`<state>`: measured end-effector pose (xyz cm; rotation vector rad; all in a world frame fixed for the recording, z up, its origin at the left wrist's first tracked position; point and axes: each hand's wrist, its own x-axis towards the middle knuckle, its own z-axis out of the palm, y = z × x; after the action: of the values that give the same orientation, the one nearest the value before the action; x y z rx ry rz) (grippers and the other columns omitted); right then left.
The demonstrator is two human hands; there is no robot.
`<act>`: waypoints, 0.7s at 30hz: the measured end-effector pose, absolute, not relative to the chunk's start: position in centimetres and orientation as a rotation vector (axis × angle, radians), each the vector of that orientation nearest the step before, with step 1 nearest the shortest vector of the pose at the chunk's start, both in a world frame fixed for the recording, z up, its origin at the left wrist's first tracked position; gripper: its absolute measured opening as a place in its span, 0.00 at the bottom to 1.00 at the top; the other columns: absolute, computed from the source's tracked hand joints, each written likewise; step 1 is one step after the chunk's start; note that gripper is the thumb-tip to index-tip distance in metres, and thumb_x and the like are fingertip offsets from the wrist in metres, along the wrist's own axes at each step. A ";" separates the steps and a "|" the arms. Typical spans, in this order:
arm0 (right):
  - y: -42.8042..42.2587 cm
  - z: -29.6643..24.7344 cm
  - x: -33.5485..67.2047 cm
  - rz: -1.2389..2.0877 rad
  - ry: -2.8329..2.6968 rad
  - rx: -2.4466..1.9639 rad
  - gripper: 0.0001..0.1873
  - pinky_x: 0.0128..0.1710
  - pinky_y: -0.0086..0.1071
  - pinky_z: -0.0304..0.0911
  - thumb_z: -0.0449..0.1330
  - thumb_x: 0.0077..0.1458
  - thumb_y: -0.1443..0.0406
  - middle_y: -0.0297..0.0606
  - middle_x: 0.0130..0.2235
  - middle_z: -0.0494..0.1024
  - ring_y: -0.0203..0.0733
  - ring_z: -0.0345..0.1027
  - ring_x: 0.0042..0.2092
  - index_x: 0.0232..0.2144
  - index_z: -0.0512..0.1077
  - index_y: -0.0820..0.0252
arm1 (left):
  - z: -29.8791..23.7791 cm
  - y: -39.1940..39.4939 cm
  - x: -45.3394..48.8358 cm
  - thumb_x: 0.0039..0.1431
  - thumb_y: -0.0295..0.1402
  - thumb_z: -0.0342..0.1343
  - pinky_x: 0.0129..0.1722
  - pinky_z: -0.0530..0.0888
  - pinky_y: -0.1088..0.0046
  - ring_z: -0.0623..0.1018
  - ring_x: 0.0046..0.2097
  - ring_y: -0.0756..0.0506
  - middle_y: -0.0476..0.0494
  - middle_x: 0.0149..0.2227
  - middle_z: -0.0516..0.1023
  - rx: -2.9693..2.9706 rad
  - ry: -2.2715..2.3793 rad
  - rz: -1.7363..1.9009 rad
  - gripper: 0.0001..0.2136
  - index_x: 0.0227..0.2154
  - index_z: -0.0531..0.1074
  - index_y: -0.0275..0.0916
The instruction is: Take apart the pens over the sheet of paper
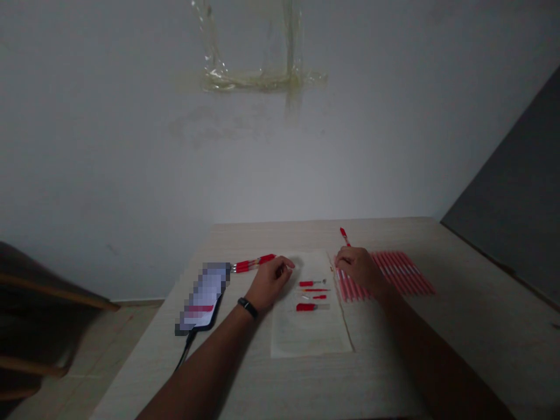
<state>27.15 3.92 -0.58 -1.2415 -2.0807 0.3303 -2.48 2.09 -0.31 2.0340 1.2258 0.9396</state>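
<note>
The right hand closes its fingers around a red pen, its lower end hidden; the left hand curls beside red pens, any grip unclear.

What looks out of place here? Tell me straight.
Yellowed tape forms a crossed patch on the wall above the table, like leftovers from something removed. Red pen parts also lie separated on the paper.

We've got red-and-white striped pens in a neat row, bright red pen parts on cream paper, and a pale wood-grain surface.
</note>
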 end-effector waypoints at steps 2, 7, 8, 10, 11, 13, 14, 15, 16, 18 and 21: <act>3.9 -0.6 27.1 0.323 -2.070 -1.256 0.11 0.36 0.30 0.61 0.56 0.54 0.71 0.36 0.27 0.77 0.38 0.70 0.30 0.22 0.74 0.60 | -0.4 2.1 -2.5 0.63 0.38 0.53 0.30 0.62 0.73 0.69 0.28 0.48 0.49 0.27 0.72 2.044 1.227 0.928 0.11 0.40 0.76 0.38; 4.0 -0.8 27.1 0.322 -2.041 -1.228 0.12 0.36 0.31 0.62 0.56 0.54 0.71 0.36 0.27 0.77 0.38 0.70 0.30 0.23 0.75 0.59 | -0.5 2.0 -2.5 0.64 0.39 0.52 0.30 0.63 0.72 0.70 0.30 0.47 0.47 0.28 0.73 2.080 1.210 0.893 0.12 0.40 0.76 0.38; 4.0 -0.9 27.1 0.345 -2.027 -1.215 0.12 0.36 0.31 0.63 0.56 0.54 0.72 0.36 0.27 0.78 0.38 0.71 0.30 0.23 0.76 0.59 | -0.5 2.0 -2.5 0.64 0.39 0.52 0.30 0.63 0.72 0.70 0.30 0.47 0.47 0.28 0.73 2.085 1.209 0.891 0.12 0.40 0.76 0.38; 4.1 -0.9 27.1 0.389 -2.000 -1.192 0.13 0.37 0.31 0.64 0.55 0.52 0.73 0.36 0.29 0.79 0.39 0.72 0.32 0.25 0.77 0.58 | -0.4 1.9 -2.4 0.64 0.38 0.52 0.30 0.63 0.73 0.69 0.29 0.47 0.47 0.28 0.73 2.088 1.213 0.892 0.11 0.40 0.76 0.38; 4.1 -0.9 27.1 0.402 -1.990 -1.185 0.13 0.38 0.31 0.64 0.54 0.52 0.74 0.36 0.29 0.79 0.39 0.73 0.33 0.25 0.77 0.58 | -0.3 1.9 -2.4 0.64 0.38 0.52 0.30 0.63 0.73 0.69 0.29 0.48 0.47 0.28 0.73 2.087 1.215 0.891 0.11 0.39 0.76 0.38; 4.0 -0.9 27.0 0.420 -1.994 -1.175 0.13 0.38 0.32 0.64 0.54 0.52 0.74 0.36 0.30 0.80 0.39 0.73 0.33 0.26 0.77 0.58 | -0.2 1.8 -2.3 0.63 0.37 0.52 0.29 0.63 0.73 0.69 0.29 0.48 0.47 0.27 0.73 2.092 1.216 0.881 0.10 0.39 0.76 0.38; 3.9 -0.9 26.9 0.433 -2.010 -1.171 0.13 0.37 0.31 0.64 0.54 0.52 0.74 0.35 0.30 0.80 0.39 0.73 0.33 0.27 0.78 0.58 | -0.2 1.8 -2.2 0.63 0.36 0.53 0.30 0.63 0.72 0.69 0.29 0.48 0.47 0.28 0.73 2.100 1.214 0.874 0.10 0.38 0.76 0.38; 3.9 -0.9 26.8 0.448 -2.030 -1.172 0.13 0.36 0.31 0.63 0.55 0.52 0.73 0.35 0.31 0.80 0.38 0.72 0.33 0.29 0.78 0.57 | -0.1 1.7 -2.2 0.63 0.36 0.53 0.30 0.63 0.72 0.70 0.29 0.48 0.47 0.28 0.74 2.112 1.210 0.867 0.09 0.38 0.76 0.38; 3.7 -0.9 26.7 0.463 -2.052 -1.180 0.12 0.34 0.30 0.62 0.55 0.53 0.72 0.34 0.30 0.79 0.37 0.71 0.31 0.30 0.79 0.57 | -0.1 1.7 -2.1 0.63 0.35 0.53 0.30 0.63 0.72 0.70 0.29 0.48 0.47 0.29 0.74 2.126 1.202 0.860 0.09 0.38 0.77 0.38; 3.5 -0.8 26.5 0.495 -2.102 -1.203 0.10 0.29 0.28 0.58 0.57 0.54 0.70 0.32 0.27 0.77 0.35 0.68 0.27 0.33 0.79 0.56 | 0.0 1.6 -2.0 0.62 0.33 0.53 0.30 0.63 0.73 0.70 0.29 0.48 0.46 0.29 0.75 2.154 1.174 0.842 0.09 0.39 0.77 0.38; 3.0 -0.6 26.1 0.567 -2.154 -1.193 0.07 0.26 0.27 0.56 0.60 0.55 0.67 0.31 0.25 0.75 0.34 0.65 0.25 0.34 0.79 0.56 | 0.1 1.3 -1.8 0.61 0.31 0.53 0.30 0.63 0.73 0.70 0.29 0.48 0.45 0.31 0.76 2.205 1.111 0.799 0.09 0.38 0.78 0.39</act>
<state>26.10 3.00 -0.60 -1.1929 -2.1538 0.5669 -1.83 1.34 0.05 2.2047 1.1110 0.7993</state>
